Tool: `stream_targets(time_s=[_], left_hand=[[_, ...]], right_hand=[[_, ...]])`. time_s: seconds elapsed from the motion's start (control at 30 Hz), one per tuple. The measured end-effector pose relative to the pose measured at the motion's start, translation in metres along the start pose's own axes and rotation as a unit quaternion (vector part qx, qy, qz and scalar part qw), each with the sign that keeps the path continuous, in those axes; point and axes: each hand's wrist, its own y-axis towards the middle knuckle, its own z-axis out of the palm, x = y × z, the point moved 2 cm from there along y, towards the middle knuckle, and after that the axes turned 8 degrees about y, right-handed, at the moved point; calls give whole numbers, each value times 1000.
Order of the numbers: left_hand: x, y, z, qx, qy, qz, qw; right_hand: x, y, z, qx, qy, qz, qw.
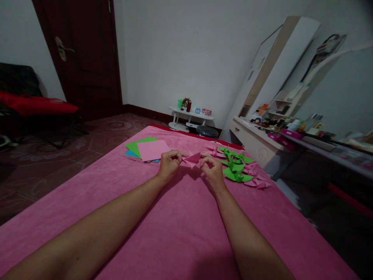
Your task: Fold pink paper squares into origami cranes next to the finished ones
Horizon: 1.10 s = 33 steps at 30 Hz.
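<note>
A small folded piece of pink paper (pixel 192 159) is held between both hands above the pink bed cover (pixel 180 233). My left hand (pixel 169 161) pinches its left edge with curled fingers. My right hand (pixel 211 167) pinches its right edge, fingers also curled. Left of my left hand lies a stack of flat paper sheets (pixel 147 149): pink on top, green and blue beneath. Right of my right hand sits a heap of finished folded paper figures (pixel 239 168), green and pink.
A dark wooden door (pixel 84 58) stands at the back left, with a red-cushioned chair (pixel 32 105) beside it. A small white table (pixel 189 116) with trinkets stands against the far wall. A cluttered dressing table with a mirror (pixel 279 128) lines the right side.
</note>
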Motion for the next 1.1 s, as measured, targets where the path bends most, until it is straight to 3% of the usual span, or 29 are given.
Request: stream_targets(time_s=[0.1, 0.27, 0.43, 0.6, 0.73, 0.9, 1.1], left_hand=[[-1, 0, 0, -5, 6, 12, 1000], [-4, 0, -1, -14, 33, 24, 999], [-8, -4, 0, 10, 67, 30, 997], [-2, -5, 6, 1, 68, 2, 998], [4, -5, 11, 9, 32, -84, 996], [7, -11, 18, 98, -52, -175, 978], [9, -10, 17, 109, -70, -219, 967]], right_hand=[[-5, 2, -4, -22, 65, 37, 997], [-19, 1, -2, -39, 79, 147, 985], [-27, -2, 12, -5, 138, 249, 959], [-22, -1, 14, -109, 130, 206, 964], [-21, -3, 11, -146, 124, 178, 965], [-19, -6, 10, -123, 106, 179, 970], [-26, -5, 10, -99, 102, 228, 963]])
